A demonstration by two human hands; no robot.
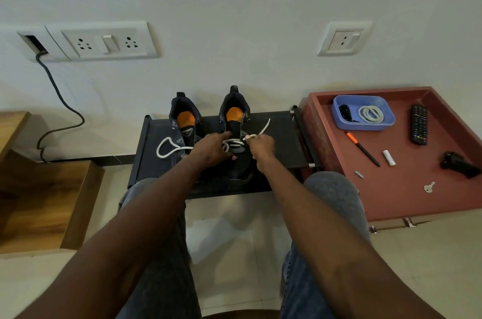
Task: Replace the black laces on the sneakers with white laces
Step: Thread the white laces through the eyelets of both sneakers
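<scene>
Head view: two dark sneakers sit side by side on a black rack against the wall. You are mid-lacing the right sneaker [236, 136]. Your right hand [263, 145] pinches the white lace [262, 129], its free end slanting up to the right. Your left hand [211, 148] rests on the shoe, fingers fairly straight, steadying it. The lace's other end loops over the left sneaker [185, 128]. Next, judging by this, you thread the pinched end through the next eyelet.

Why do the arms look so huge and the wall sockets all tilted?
Head view: the wide-angle lens stretches whatever is near the edges, so the forearms balloon and the double socket and single socket lean outward; the middle stays sharp, where the right hand pinches the white lace.
</scene>
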